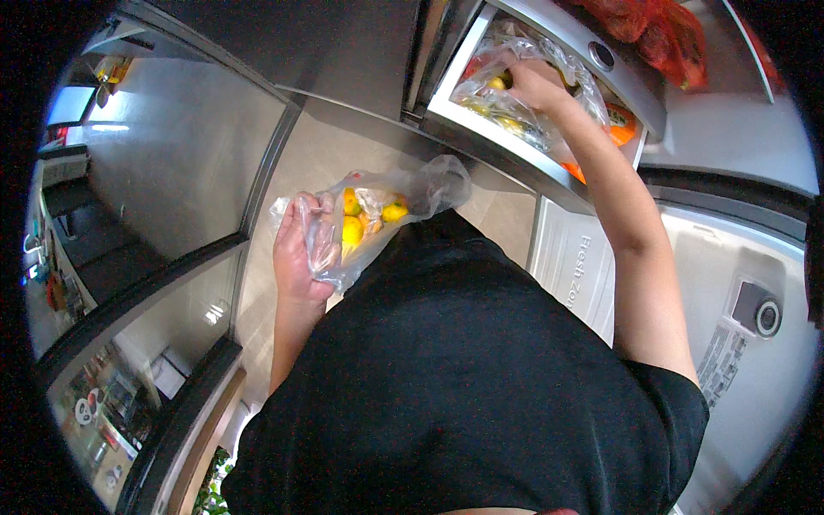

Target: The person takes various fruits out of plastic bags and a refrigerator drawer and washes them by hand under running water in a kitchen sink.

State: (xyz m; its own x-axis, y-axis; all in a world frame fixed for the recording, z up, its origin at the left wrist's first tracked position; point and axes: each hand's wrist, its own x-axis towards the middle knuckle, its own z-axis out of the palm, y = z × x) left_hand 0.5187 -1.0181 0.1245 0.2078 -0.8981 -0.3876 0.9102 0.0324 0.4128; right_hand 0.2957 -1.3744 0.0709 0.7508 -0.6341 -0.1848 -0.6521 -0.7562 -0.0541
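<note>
My left hand (pixel 302 238) grips the edge of a clear plastic bag (pixel 444 183), held in front of my black shirt. Inside its open mouth lie several yellow-green citrus fruits (pixel 352 230). My right hand (pixel 531 84) reaches down into another clear plastic bag (pixel 582 84), which sits in a pulled-out refrigerator drawer (pixel 473 132). A yellow fruit (pixel 496 84) shows beside its fingers, but the fingertips are partly hidden, so whether they hold it is unclear. More yellow-green fruits (pixel 512 123) show through the film of that bag.
Orange packaging (pixel 621 134) lies at the drawer's right end. Beyond its front hangs a red mesh bag (pixel 669 45). An open refrigerator door (pixel 727 257) with a round fitting (pixel 766 318) stands at right. Dark-framed glass panels (pixel 187 154) run along the left, above beige floor tiles (pixel 335 141).
</note>
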